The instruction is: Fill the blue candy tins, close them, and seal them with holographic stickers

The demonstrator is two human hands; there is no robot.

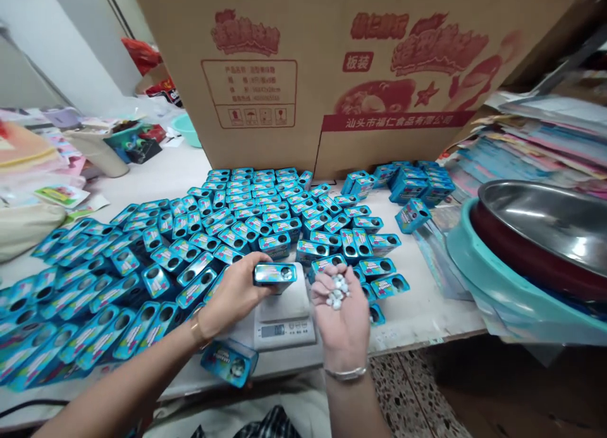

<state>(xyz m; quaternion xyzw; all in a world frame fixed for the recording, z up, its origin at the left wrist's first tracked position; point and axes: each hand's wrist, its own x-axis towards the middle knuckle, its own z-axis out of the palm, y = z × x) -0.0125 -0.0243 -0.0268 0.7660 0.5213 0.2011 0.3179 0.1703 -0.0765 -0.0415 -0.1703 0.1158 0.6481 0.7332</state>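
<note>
Clamps one tin point(272, 274) between left thumb and fingers, above one scale point(284, 337) showing 0.0. Cups a small heap of white pellets point(337, 291) in the right hand point(345, 330), too overlapped to count, palm up, fingers half curled. Holds the hands apart, with the left hand point(237, 291) reaching inward, its wrist above a second tin point(222, 362). Faces dozens more tins point(165, 256), too crowded to count, then one carton point(308, 144) behind, one steel bowl point(559, 217) stacked over one teal basin point(459, 242) rightward.

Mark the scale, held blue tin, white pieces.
Scale point(286, 310): head view, front of the weighing plate.
Held blue tin point(272, 273): head view, printed top.
White pieces point(337, 292): head view, middle of the pile.
</note>
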